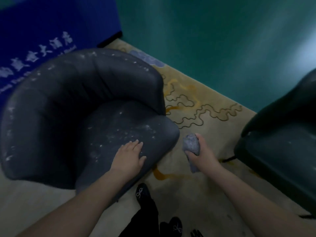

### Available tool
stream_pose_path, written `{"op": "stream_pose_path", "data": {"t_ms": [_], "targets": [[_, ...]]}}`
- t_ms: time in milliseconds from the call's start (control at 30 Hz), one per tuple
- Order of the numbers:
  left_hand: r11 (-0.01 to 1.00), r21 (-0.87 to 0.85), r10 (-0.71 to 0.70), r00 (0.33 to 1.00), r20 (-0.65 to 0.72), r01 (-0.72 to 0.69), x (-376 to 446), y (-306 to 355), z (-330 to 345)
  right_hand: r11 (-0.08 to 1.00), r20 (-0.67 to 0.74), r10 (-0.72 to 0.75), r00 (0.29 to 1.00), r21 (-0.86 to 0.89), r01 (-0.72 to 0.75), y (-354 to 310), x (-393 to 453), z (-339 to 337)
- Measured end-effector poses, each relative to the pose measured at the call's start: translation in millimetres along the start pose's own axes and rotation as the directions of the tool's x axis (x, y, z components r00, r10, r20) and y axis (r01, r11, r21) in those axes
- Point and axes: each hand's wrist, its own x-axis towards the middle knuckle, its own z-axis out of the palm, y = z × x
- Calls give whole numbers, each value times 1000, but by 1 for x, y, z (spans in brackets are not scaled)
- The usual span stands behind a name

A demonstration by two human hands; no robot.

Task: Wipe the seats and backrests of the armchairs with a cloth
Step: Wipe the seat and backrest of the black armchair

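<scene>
A dark grey leather armchair (71, 106) with a curved backrest fills the left half of the view; white specks dot its seat and rim. My left hand (129, 157) lies flat, fingers apart, on the front part of the seat cushion. My right hand (201, 153) hovers over the carpet just right of the seat's front corner, closed around a bunched grey cloth (191, 145) whose tail hangs below the fist. A second dark armchair (282, 144) stands at the right edge, partly cut off.
A beige carpet (196, 106) with cloud-like line patterns runs between the two chairs. A teal wall (213, 40) rises behind, and a blue banner with white characters (42, 31) stands behind the left chair. My dark shoes (142, 194) are at the bottom.
</scene>
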Motion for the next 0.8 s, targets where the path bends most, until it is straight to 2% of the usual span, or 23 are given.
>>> {"op": "stream_pose_path", "data": {"t_ms": [233, 500, 800], "targets": [[982, -74, -174, 985, 19, 175, 13, -94, -4, 997, 166, -80, 983, -3, 82, -66, 65, 71], [942, -138, -309, 951, 8, 307, 39, -170, -4, 982, 199, -140, 970, -99, 162, -114, 142, 145], [838, -266, -501, 865, -33, 476, 70, -230, 16, 915, 463, -327, 824, -63, 399, -152, 223, 217]]}}
